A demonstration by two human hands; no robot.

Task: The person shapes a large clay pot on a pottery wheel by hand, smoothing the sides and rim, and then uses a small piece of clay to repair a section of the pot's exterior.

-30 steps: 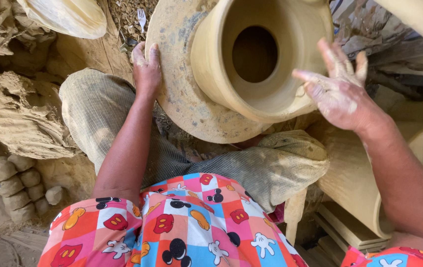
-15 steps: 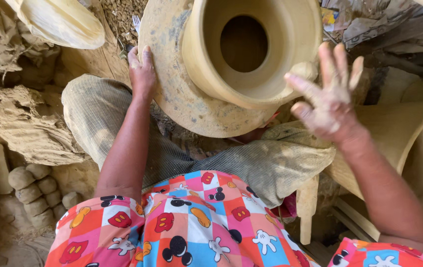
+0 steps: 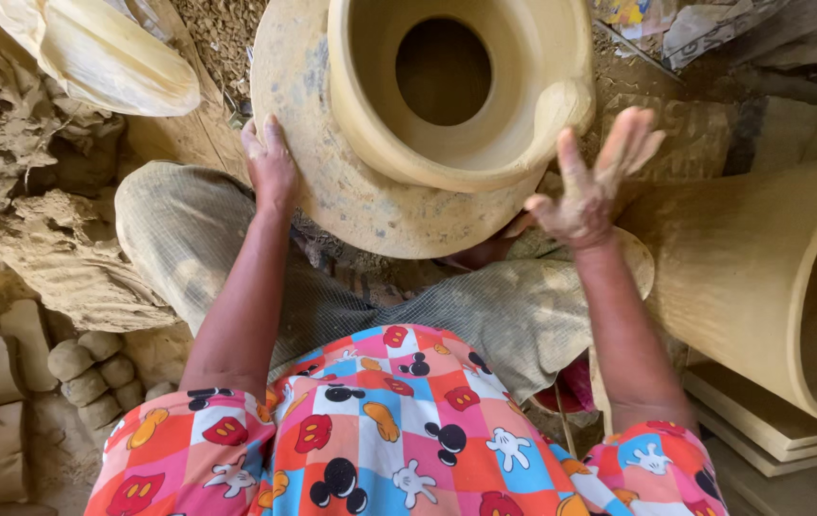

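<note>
A large unfired clay pot (image 3: 399,191) with a wide round mouth rests against my knees, its opening facing up at me. My left hand (image 3: 270,167) lies flat on the pot's left shoulder, fingers pressed to the clay. My right hand (image 3: 592,186) is lifted off beside the pot's right rim, clay-smeared, fingers spread, holding nothing. A thick lump sits on the rim (image 3: 566,100) close to that hand.
Another big clay vessel (image 3: 772,277) lies on its side at the right on stacked boards (image 3: 772,430). A pale pot (image 3: 93,48) sits upper left. Raw clay heaps (image 3: 17,191) and small clay lumps (image 3: 93,377) fill the left.
My right hand has moved left and closer to the pot's rim, fingers still spread. The pot has turned slightly. My left hand stays on the left shoulder.
</note>
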